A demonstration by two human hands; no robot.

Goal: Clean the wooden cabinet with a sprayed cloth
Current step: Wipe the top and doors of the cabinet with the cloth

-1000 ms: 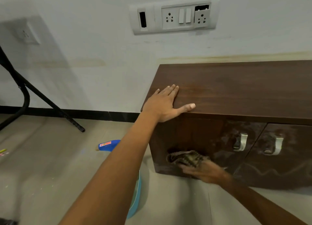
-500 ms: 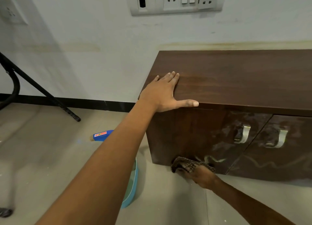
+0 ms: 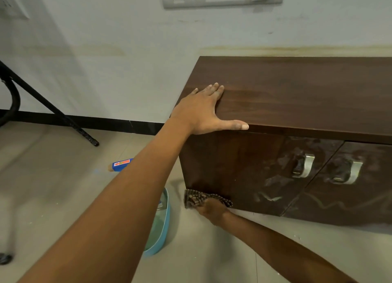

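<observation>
1. Blue basin [image 3: 164, 225] stands on the floor just beside the working hand. A stroke running left off the corner could strike it and slop its contents.
2. Right hand [image 3: 212, 210] grips the bunched checked cloth [image 3: 199, 197] against the front's bottom left corner; its fingers are hidden.
3. Wooden cabinet [image 3: 297, 96], against the wall: the dark glossy doors carry pale smears round the metal handles [image 3: 305, 166], which are likely to dry streaky if missed.
4. Left hand [image 3: 203, 110] lies flat on the top's left corner, fingers straight, holding nothing.
</observation>
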